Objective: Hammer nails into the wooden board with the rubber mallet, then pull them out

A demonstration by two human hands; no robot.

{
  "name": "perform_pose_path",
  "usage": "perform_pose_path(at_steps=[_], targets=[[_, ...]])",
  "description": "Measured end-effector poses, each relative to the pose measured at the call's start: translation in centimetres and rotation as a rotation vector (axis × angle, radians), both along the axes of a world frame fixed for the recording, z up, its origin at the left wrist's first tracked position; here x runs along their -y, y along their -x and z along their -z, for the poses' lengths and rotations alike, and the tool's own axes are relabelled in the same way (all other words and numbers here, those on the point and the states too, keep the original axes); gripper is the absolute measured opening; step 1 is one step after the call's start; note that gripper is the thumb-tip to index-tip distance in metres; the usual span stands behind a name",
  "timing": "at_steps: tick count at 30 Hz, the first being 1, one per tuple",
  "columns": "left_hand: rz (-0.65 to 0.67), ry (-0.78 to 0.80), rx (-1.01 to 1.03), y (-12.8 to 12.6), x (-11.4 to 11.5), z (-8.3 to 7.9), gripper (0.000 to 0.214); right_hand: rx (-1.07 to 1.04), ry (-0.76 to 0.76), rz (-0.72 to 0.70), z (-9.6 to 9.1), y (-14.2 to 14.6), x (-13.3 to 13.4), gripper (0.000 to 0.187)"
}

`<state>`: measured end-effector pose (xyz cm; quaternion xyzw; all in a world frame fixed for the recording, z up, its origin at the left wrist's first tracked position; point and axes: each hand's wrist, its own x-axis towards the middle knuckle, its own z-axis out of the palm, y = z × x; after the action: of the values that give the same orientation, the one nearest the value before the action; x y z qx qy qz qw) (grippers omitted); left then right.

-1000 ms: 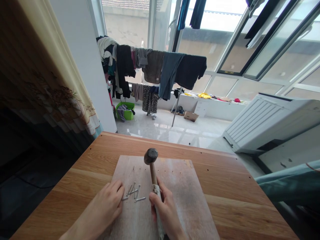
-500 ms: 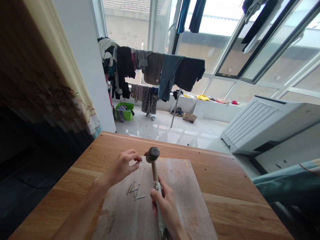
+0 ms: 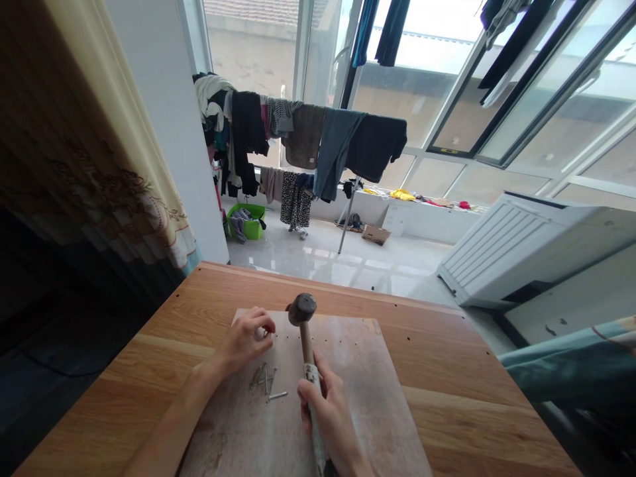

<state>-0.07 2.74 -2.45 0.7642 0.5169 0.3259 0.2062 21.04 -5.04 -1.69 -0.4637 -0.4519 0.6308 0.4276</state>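
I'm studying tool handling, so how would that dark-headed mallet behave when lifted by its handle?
The mallet would probably feel top-heavy, since its thick head sits at the end of a slimmer handle. It should stay stiff, as the handle looks straight and wooden. Laid down, it might roll slightly, given the head's rounded sides.

A flowered curtain (image 3: pixel 144 152) hangs left of a white wall (image 3: pixel 163 126). Beyond, clothes (image 3: pixel 302 142) drape over a rack (image 3: pixel 346 225) before windows (image 3: pixel 412 99); a green tub (image 3: pixel 256 230) holding laundry (image 3: pixel 238 225) and a carton (image 3: pixel 376 235) sit on the floor (image 3: pixel 412 255), yellow cloth (image 3: pixel 402 195) on a ledge (image 3: pixel 424 222).
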Motion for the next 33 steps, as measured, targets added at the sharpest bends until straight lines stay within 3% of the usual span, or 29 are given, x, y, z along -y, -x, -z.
perform_pose_path(at_steps=[5,14,18,22,28,33], targets=[[0.043,0.016,0.009,-0.3,-0.3,0.7,0.015,0.004,0.010,-0.003,-0.1,0.1,0.0,0.061],[-0.043,-0.039,0.058,0.0,-0.1,1.7,0.020,-0.015,0.016,0.000,-0.1,0.0,-0.1,0.059],[-0.003,-0.086,0.029,-0.8,0.2,0.7,0.019,-0.007,0.021,0.002,0.1,-0.1,-0.1,0.061],[-0.043,-0.151,0.026,-1.1,0.3,-1.0,0.019,0.002,0.015,0.011,-0.1,-0.1,-0.1,0.058],[0.084,-0.031,-0.201,-0.2,0.1,-4.0,0.030,0.026,-0.011,0.015,0.2,-0.1,-0.2,0.058],[0.126,0.073,-0.350,-1.1,-0.3,-4.6,0.038,0.021,-0.007,0.004,0.5,-0.1,-0.1,0.057]])
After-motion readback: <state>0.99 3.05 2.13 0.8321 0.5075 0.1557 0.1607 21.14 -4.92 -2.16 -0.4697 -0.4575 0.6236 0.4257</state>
